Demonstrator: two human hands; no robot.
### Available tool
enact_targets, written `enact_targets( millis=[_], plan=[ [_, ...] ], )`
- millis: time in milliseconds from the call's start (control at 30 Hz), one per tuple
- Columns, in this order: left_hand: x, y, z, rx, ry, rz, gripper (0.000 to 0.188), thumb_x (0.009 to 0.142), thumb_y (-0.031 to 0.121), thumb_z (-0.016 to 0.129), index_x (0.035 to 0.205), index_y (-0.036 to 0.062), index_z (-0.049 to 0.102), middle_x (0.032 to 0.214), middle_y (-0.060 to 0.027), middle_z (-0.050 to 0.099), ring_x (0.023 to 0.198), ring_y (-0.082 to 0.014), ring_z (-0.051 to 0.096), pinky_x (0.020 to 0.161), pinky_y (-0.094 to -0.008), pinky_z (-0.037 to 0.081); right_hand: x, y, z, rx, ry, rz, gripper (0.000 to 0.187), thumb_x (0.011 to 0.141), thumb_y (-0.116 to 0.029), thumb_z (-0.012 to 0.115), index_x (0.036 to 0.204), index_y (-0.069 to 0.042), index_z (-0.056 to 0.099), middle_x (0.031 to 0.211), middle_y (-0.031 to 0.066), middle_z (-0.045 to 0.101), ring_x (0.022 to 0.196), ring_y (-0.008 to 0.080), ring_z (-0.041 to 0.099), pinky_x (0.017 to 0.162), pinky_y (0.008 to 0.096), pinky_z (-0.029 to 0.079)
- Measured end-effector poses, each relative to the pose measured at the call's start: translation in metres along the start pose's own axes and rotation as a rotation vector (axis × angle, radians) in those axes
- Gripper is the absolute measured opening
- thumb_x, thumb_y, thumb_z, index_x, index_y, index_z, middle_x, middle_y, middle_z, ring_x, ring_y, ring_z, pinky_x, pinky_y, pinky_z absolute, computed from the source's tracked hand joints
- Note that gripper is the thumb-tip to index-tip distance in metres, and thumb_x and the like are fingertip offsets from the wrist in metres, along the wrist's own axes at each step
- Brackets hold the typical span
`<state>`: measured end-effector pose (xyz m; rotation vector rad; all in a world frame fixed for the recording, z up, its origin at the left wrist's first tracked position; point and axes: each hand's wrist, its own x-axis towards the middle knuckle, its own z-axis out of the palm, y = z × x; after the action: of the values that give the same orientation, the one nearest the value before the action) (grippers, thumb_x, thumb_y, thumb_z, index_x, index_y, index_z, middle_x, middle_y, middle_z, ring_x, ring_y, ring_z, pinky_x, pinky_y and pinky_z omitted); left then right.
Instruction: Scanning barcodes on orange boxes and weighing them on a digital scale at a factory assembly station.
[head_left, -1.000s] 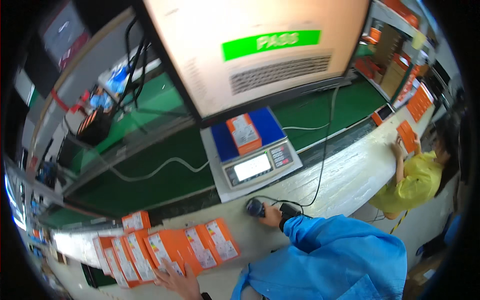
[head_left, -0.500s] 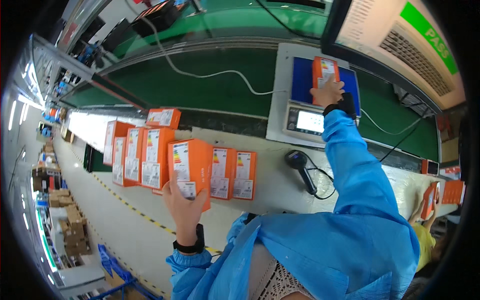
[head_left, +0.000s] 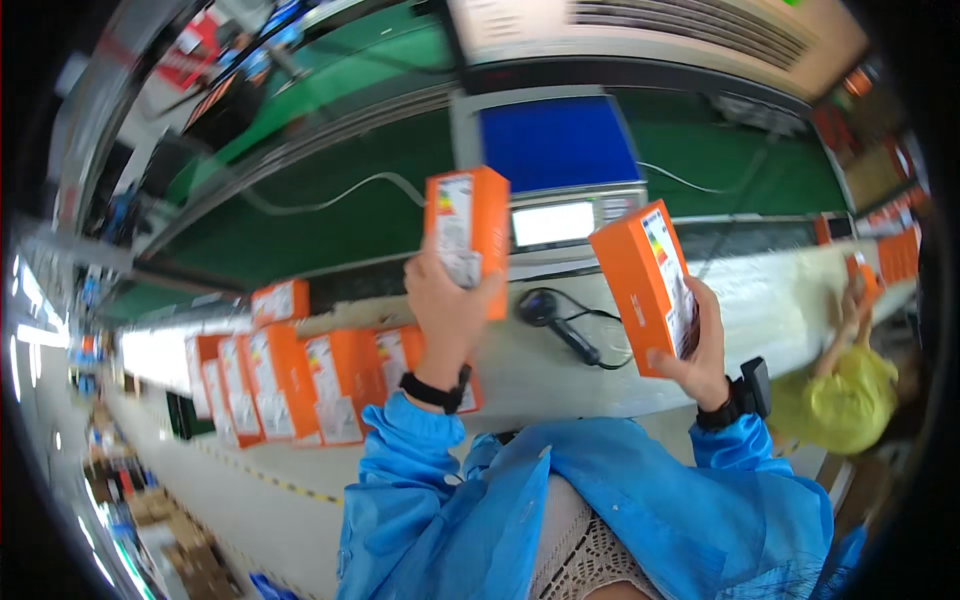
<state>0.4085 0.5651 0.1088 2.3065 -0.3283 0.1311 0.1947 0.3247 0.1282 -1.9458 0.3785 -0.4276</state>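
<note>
My left hand (head_left: 447, 308) grips an orange box (head_left: 492, 235) with a white label, held up just left of the scale's display. In my right hand (head_left: 700, 350) is a second orange box (head_left: 625, 285), tilted, its labelled side facing right. The scale (head_left: 555, 145) has a bare blue plate and a lit display (head_left: 553, 224). Between and below the two held boxes, a black handheld scanner (head_left: 560, 322) with a coiled cable lies on the table (head_left: 520, 385).
Several orange boxes (head_left: 330, 375) stand in a row at the left, and one small box (head_left: 280, 302) lies behind them. A monitor (head_left: 640, 40) rises behind the scale. At the right, a person in yellow (head_left: 850, 400) handles an orange box (head_left: 864, 275).
My right hand has lifted its box off the scale and drawn it back toward me. My left hand has raised its box from the row and moved right, toward the scale.
</note>
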Motion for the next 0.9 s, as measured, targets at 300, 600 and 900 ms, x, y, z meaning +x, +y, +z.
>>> enact_targets(
  millis=[300,600,900],
  plan=[
    [0.119,0.077,0.132,0.179,-0.035,-0.09,0.091,0.065,0.041,0.072,0.14,0.0078,0.031,0.119,-0.0254,0.043,0.111,-0.0421,0.044,0.091,-0.0515,0.038,-0.098,0.053,-0.101,-0.433,0.641,-0.011,0.09,0.059,-0.02,0.075,0.137,-0.002,0.033,0.135,0.0194,0.034,0.125,0.0337,0.037,0.105,0.0444,0.029],
    [0.138,0.096,0.179,0.367,-0.096,-0.17,0.085,0.072,0.05,0.068,0.138,0.0063,0.037,0.128,-0.0279,0.04,0.112,-0.0443,0.046,0.091,-0.0516,0.038,-0.09,0.19,-0.111,-0.823,0.376,0.682,0.09,0.061,-0.03,0.074,0.137,0.0,0.035,0.129,0.0288,0.039,0.12,0.0442,0.042,0.104,0.0439,0.037],
    [0.062,0.037,0.088,0.244,0.053,0.146,0.067,0.079,0.039,0.067,0.134,0.0085,0.044,0.143,-0.0251,0.028,0.13,-0.0443,0.03,0.104,-0.0556,0.025,-0.033,0.149,-0.055,-0.85,0.447,-0.105,0.048,0.072,-0.014,0.074,0.111,0.0,0.051,0.11,0.0215,0.053,0.104,0.0385,0.051,0.087,0.0451,0.041]
  ],
)
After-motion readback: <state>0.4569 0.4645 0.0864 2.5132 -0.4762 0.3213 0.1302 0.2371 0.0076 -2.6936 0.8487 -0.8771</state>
